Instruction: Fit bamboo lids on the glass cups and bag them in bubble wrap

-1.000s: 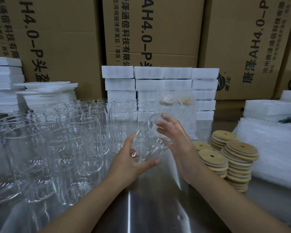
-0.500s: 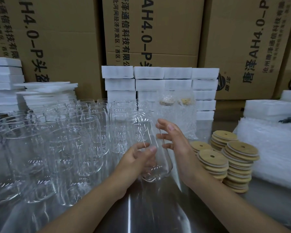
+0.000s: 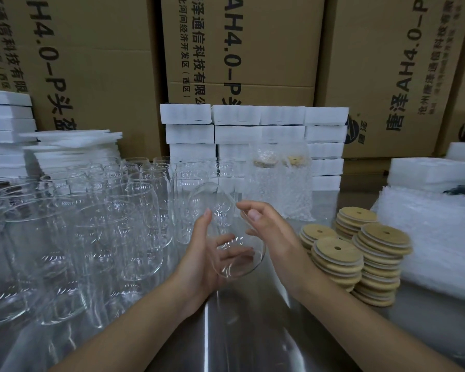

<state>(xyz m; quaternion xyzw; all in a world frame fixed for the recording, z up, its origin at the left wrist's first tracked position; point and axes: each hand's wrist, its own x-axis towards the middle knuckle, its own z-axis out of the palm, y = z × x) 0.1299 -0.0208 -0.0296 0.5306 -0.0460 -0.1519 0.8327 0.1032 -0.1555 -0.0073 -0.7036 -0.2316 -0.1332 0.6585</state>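
Cup status: the glass cup point(image 3: 226, 220) I'm tracking is empty with no lid on it, and it's held tilted just above the steel table point(image 3: 253, 334), centre of view. At the back, two bagged cups point(image 3: 279, 189) stand upright side by side in bubble wrap, and a lid shows through the wrap near the top of each. On the left is a dense crowd of bare cups point(image 3: 91, 226), all upright, empty and unlidded, packed touching or nearly so. On the right there are several stacks of bamboo lids point(image 3: 360, 253), each lid with a small hole, and just beyond them a pile of bubble wrap point(image 3: 430, 237). White foam blocks point(image 3: 253, 122) are stacked behind the cups, with cardboard boxes point(image 3: 266, 49) behind those. Left hand point(image 3: 199, 264): palm turned inward and up, thumb raised along the cup's left side, fingers curled under the lower end and visible through the glass. It carries the cup. Right hand point(image 3: 275, 237): it comes in from the right with fingers loosely bent and slightly apart, and the tips rest on the cup's right wall. Both forearms are bare and reach in from the bottom edge.
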